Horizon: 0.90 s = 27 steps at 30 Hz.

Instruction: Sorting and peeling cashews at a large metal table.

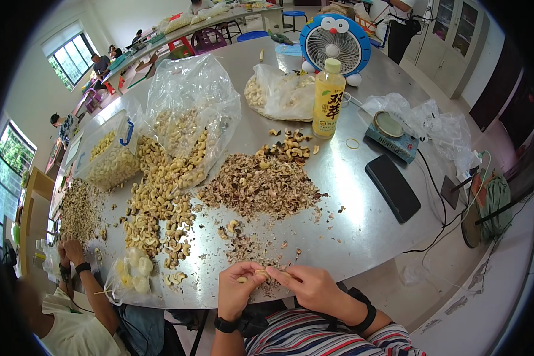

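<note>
Near the front edge of the metal table, my left hand holds cashew nuts between its fingers and palm. My right hand meets it, its fingertips pinching at a cashew by the left fingertips. Under and beyond both hands lie scattered skin flakes, and further back is a large heap of brown cashew skins. Darker cashews lie behind that heap. To the left spreads a long pile of cashews, running out of an open clear plastic bag. A few cashews lie apart at the front.
A lidless plastic tub of cashews stands left; a co-worker's hands are below it, beside a bag of round pale items. A drink bottle, fan, phone, tin on a box and cables occupy the back and right.
</note>
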Tool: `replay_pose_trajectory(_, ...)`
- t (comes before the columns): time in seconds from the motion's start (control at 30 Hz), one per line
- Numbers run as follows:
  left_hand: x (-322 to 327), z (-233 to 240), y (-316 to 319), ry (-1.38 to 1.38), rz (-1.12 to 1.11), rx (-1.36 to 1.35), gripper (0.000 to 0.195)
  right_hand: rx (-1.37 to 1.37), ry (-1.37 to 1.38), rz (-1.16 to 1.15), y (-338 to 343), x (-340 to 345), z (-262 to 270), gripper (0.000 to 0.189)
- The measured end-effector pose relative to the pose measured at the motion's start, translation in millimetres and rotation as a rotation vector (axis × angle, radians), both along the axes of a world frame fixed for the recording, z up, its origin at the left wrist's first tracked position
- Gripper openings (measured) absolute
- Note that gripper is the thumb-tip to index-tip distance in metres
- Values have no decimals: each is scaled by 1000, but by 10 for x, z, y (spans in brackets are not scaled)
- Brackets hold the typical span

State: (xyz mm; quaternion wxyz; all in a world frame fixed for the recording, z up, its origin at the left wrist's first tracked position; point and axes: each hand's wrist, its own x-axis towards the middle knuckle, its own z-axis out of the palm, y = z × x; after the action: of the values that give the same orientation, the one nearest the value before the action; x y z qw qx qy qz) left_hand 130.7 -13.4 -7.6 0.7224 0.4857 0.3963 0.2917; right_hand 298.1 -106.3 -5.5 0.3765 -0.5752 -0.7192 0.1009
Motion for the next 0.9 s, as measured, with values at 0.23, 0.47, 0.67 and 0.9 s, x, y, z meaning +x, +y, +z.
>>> replay_pose_trajectory(0.23,20,21,-8,10,13,13,19,-33,96,12,-18,25,10,58)
replay_pose_trajectory(0.47,-10,-28,1,20,6,45,21,-154,369,-60,2,40,26,50)
replay_pose_trajectory(0.67,-1,-15,0,-43,6,-14,23,-135,441,-64,21,18,-34,46)
replay_pose_trajectory(0.9,-17,-34,1,-142,0,-93,21,-249,496,35,18,0,0,50)
